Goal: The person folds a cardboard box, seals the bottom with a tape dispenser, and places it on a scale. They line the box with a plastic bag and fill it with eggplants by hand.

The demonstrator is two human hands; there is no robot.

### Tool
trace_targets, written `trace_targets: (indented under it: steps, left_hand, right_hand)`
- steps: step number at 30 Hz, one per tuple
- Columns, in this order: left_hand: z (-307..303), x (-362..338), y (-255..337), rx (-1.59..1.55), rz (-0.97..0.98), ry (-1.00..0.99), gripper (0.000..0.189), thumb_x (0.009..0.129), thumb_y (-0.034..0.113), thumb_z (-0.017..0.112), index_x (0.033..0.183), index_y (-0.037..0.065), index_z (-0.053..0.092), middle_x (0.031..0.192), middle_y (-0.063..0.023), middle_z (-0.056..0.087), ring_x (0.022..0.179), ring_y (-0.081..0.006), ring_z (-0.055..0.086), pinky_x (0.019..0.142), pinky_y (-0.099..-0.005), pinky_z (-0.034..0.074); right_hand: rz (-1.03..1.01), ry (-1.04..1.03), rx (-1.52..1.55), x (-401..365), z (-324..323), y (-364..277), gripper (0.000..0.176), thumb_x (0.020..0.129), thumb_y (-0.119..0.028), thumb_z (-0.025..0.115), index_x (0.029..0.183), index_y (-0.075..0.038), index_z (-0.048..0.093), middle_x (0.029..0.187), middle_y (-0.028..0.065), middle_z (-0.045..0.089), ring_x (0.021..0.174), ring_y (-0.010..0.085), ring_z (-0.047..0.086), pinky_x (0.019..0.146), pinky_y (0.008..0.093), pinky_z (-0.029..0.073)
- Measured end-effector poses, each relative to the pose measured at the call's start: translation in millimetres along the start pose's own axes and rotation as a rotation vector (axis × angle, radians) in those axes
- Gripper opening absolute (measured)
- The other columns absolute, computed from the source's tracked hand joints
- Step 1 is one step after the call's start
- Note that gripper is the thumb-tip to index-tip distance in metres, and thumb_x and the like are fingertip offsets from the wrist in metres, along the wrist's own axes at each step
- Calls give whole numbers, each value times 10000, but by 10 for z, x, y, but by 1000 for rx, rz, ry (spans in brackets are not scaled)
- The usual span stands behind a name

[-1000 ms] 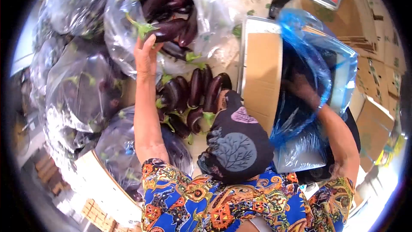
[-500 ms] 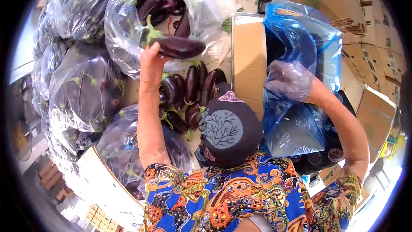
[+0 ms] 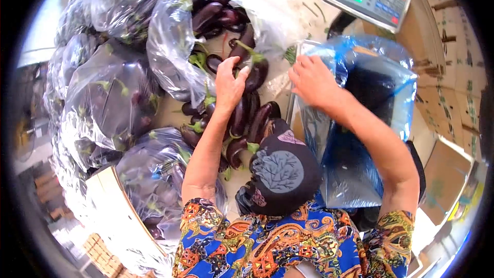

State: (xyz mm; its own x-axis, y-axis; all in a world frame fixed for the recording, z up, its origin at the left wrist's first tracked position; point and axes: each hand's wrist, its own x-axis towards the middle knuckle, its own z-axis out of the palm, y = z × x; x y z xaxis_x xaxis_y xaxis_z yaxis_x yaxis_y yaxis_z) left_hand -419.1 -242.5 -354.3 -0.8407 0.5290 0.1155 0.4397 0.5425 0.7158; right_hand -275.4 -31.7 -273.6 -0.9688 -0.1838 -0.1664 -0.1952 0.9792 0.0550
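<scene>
Gripping one eggplant (image 3: 256, 73) at its body, our left hand (image 3: 229, 86) is closed on it, just beside the open clear sack (image 3: 172, 46). Our right hand (image 3: 311, 80) lies open on the blue bag (image 3: 399, 64) rim. We judge the eggplant firm, smooth, rather slippery; better hold the thick middle, not the stem.

Eggplants (image 3: 256, 72) glossy, smooth; sacks (image 3: 170, 51) clear crinkled plastic; liner (image 3: 383, 67) thin blue plastic; boxes (image 3: 455, 67) matt cardboard.
</scene>
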Motion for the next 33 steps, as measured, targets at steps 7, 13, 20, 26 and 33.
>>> trace_targets:
  steps: [7,13,20,26,33]
  left_hand:
    - [354,811,11,-267,-260,8,660,830,355,691,1330,-25,486,1231,-202,615,1110,-279,610,977,-357,451]
    - [1324,1355,208,-319,-55,-304,368,782,179,618,1103,2,589,1049,-187,660,975,-269,635,874,-357,488]
    - [1264,973,155,-245,235,274,381,767,25,543,1144,31,594,1123,-182,566,1065,-368,527,925,-428,441]
    - [979,1156,-144,257,202,160,663,697,60,683,1330,109,493,1313,-145,477,1192,-348,450,967,-453,403]
    - [1330,1498,18,247,449,234,715,611,114,778,1249,76,456,1334,-138,431,1242,-339,423,955,-461,377]
  right_hand:
    - [-63,3,161,78,-14,-75,245,825,-273,660,948,-65,625,974,83,624,993,249,539,869,371,390]
    - [95,283,442,91,-15,-70,286,854,-177,634,1100,-35,613,1060,127,635,1075,300,556,918,412,437]
    - [122,226,535,112,-89,-67,316,858,-150,641,1143,-20,598,1073,138,634,1040,323,568,906,421,454]
    - [130,235,564,131,-130,-56,298,852,-128,641,1127,-21,599,1050,137,634,996,331,575,878,416,469]
    - [118,247,571,112,-107,-54,288,815,-92,673,1086,-20,609,993,134,639,952,327,587,847,412,485]
